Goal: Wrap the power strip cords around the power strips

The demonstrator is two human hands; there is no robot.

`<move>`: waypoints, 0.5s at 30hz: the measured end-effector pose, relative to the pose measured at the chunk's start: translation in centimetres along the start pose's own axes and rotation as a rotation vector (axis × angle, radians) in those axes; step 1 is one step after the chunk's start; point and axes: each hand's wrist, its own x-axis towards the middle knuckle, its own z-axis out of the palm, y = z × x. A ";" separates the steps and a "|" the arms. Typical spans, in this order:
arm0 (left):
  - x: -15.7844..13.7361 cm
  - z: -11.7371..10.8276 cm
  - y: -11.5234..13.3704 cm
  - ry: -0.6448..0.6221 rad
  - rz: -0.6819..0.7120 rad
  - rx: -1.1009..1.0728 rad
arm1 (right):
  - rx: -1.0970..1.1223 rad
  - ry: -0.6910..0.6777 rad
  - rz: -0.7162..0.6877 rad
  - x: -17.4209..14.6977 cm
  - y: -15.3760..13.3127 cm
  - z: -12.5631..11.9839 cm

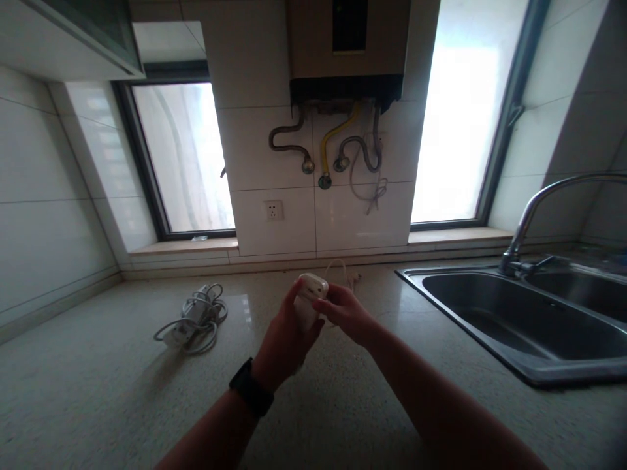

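My left hand (283,336), with a dark watch on the wrist, is wrapped round a small white device (307,312) with rounded corners and a small dark mark near its top end. It is held tilted above the counter; its exact kind I cannot make out. My right hand (350,314) is closed, thumb and fingers pressed against the device's right side. Just behind that hand, a thin pale cable (337,261) loops up and runs to the counter; whether it joins the device is hidden.
A white power strip (196,310) with its cord bundled round it lies on the speckled counter (98,391) at left. On the right is a steel sink (484,320) with a curved tap (533,202). A wall socket (273,210) and a water heater (347,59) with hoses are on the tiled wall.
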 end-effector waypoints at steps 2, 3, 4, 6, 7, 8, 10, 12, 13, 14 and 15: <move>-0.1 -0.1 0.0 -0.008 0.025 -0.004 | 0.005 -0.006 0.002 0.0 0.0 -0.1; -0.1 -0.1 0.0 -0.008 0.032 -0.011 | 0.003 -0.011 0.002 0.0 -0.1 -0.2; -0.1 -0.1 0.0 -0.005 0.034 -0.014 | -0.001 -0.017 0.000 0.0 -0.1 -0.2; -0.1 -0.1 -0.1 0.001 0.022 -0.011 | -0.009 -0.039 -0.005 0.0 -0.1 -0.2; -0.1 -0.1 -0.1 0.000 0.011 -0.007 | -0.011 -0.052 -0.010 0.0 -0.1 -0.2; -0.1 -0.1 -0.2 -0.003 0.003 -0.004 | -0.012 -0.066 -0.016 0.0 -0.2 -0.3; 0.0 -0.1 -0.1 -0.014 -0.002 -0.004 | -0.018 -0.093 -0.026 -0.1 -0.2 -0.5; 0.0 -0.3 0.0 -0.032 0.011 -0.011 | -0.031 -0.111 -0.030 -0.1 -0.3 -0.8; 0.1 -0.3 0.0 -0.044 0.024 -0.020 | -0.038 -0.119 -0.028 -0.1 -0.3 -1.0; 0.1 -0.4 0.1 -0.055 0.035 -0.031 | -0.042 -0.127 -0.024 -0.1 -0.3 -1.1; 0.1 -0.5 0.2 -0.068 0.044 -0.042 | -0.042 -0.136 -0.019 -0.1 -0.3 -1.3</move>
